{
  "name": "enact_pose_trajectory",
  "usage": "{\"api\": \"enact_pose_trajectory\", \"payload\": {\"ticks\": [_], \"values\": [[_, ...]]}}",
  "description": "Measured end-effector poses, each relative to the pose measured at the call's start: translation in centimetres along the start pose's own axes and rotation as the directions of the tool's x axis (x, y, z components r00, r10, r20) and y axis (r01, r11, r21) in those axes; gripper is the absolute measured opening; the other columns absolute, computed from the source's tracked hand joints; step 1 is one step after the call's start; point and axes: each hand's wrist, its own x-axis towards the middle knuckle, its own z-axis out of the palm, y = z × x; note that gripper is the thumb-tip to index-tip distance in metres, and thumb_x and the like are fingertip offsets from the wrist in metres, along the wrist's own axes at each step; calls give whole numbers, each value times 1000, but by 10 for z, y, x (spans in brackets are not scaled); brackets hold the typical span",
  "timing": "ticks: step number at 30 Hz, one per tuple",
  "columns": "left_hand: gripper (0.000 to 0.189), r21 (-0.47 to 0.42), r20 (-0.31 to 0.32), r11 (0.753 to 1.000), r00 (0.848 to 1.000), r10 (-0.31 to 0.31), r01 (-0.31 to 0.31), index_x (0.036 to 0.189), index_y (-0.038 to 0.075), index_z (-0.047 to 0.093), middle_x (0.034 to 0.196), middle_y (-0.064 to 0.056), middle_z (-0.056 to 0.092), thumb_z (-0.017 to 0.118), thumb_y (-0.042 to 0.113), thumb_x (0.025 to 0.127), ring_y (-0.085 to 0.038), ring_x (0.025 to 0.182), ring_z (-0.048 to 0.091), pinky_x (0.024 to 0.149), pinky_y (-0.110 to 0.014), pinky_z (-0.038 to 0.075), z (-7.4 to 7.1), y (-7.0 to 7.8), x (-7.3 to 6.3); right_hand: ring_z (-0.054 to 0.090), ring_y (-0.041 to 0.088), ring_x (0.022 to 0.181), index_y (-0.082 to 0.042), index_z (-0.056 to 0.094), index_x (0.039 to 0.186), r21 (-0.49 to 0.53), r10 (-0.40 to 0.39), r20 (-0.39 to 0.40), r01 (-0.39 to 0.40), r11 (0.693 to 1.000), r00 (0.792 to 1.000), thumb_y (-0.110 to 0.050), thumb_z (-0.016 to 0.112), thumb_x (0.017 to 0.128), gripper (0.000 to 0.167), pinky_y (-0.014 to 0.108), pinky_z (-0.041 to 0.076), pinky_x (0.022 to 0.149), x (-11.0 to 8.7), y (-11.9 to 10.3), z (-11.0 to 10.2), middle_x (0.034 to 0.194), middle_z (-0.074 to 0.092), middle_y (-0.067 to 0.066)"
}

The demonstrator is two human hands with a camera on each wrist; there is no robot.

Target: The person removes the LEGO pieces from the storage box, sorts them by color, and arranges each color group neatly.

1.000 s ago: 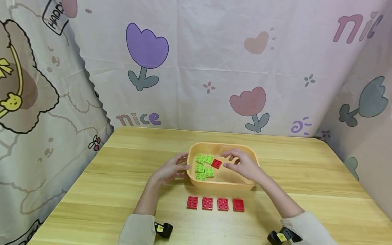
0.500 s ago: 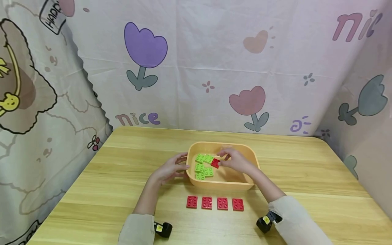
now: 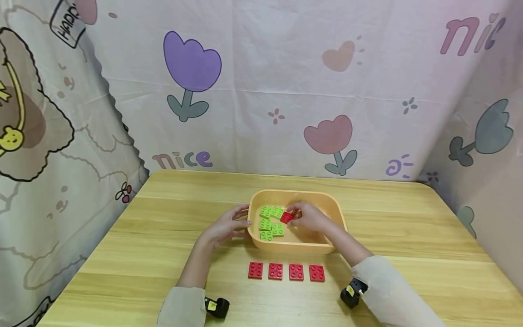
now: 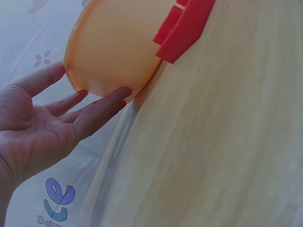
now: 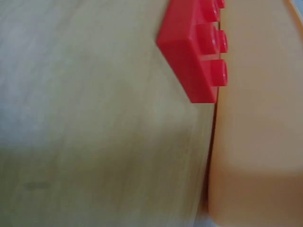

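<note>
My right hand (image 3: 311, 219) reaches into a pale orange plastic tub (image 3: 298, 247). Its thumb and fingers pinch a red toy building brick (image 3: 286, 217) beside several lime green bricks (image 3: 278, 230). The right wrist view does not show that hand. At the tub's left end, my left hand (image 3: 226, 226) touches the outside of the wall with spread fingers. The left wrist view has the same left hand (image 4: 52, 118), thumb and fingertips against the tub's outer wall (image 4: 113, 52).
Several red bricks (image 3: 296, 272) lie in a spaced row on the wooden table (image 3: 163, 254) in front of the tub. The end red brick (image 5: 189, 52) looms close in the right wrist view. A printed cloth (image 3: 261, 91) hangs behind the table.
My right hand has moved left inside the tub, and its fingers have closed on the red brick there. The left hand has stayed at the tub's left end.
</note>
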Motion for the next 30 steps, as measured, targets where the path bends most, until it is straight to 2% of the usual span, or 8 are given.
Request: {"api": "enact_pose_trajectory", "payload": {"ticks": [16, 23, 30], "values": [[62, 3, -8, 1000, 1000, 0, 0, 142, -1, 22, 145, -26, 22, 53, 0, 89, -42, 119, 40, 87, -48, 47, -1, 1, -2, 52, 15, 72, -1, 65, 99, -40, 6, -16, -7, 999, 1000, -4, 75, 72, 29, 27, 47, 63, -1, -3, 2, 83, 56, 3], [61, 17, -17, 1000, 1000, -1, 2, 142, 0, 24, 144, -25, 23, 54, 2, 89, -41, 119, 41, 87, -48, 47, 0, 2, -3, 52, 17, 73, -2, 67, 100, -41, -17, -25, 16, 999, 1000, -2, 72, 73, 28, 26, 47, 61, -2, -4, -4, 84, 56, 2], [61, 11, -29, 1000, 1000, -2, 2, 141, 0, 25, 144, -25, 24, 55, 1, 88, -41, 117, 44, 85, -47, 48, 1, 1, -2, 53, 21, 79, -2, 65, 103, -50, -46, -49, 43, 998, 998, -3, 71, 73, 30, 29, 48, 65, -14, -12, -14, 89, 55, 2]]}}
